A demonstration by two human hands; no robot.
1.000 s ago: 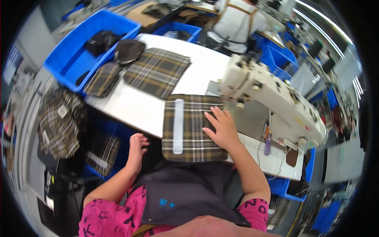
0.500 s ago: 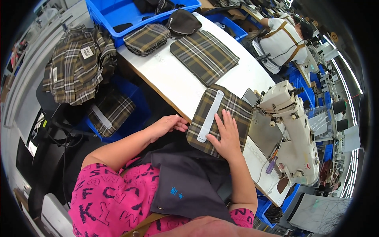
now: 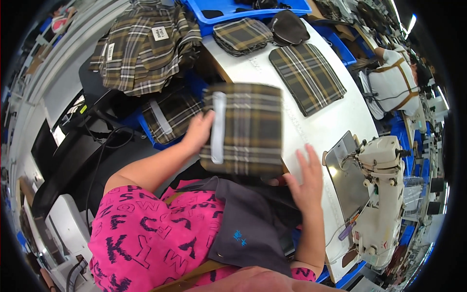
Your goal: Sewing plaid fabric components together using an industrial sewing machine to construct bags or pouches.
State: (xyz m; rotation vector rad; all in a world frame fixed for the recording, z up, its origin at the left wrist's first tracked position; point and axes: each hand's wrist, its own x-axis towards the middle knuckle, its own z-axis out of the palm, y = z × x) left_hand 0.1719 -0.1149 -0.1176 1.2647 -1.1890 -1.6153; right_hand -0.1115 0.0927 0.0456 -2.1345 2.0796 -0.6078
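Note:
My left hand (image 3: 198, 132) grips the left edge of a square plaid fabric panel (image 3: 250, 127) with a pale strap along that side, held in the air over the near table edge and somewhat blurred. My right hand (image 3: 305, 177) is open and apart from the panel, to its right, between it and the white sewing machine (image 3: 382, 163). Another plaid piece (image 3: 306, 78) lies flat on the white table (image 3: 362, 124). A stack of smaller plaid pieces (image 3: 239, 34) and a dark pouch (image 3: 287, 28) lie behind it.
A blue bin (image 3: 204, 17) stands at the back. At left are a heap of plaid fabric (image 3: 134, 56) and a low bin holding a plaid piece (image 3: 177, 114). A purple-handled tool (image 3: 346, 231) is beside the machine. A co-worker (image 3: 391, 87) works at the right.
The panel has left the tabletop by the machine and moved up and leftward, now in my left hand. My right hand has come off it. The view has swung leftward.

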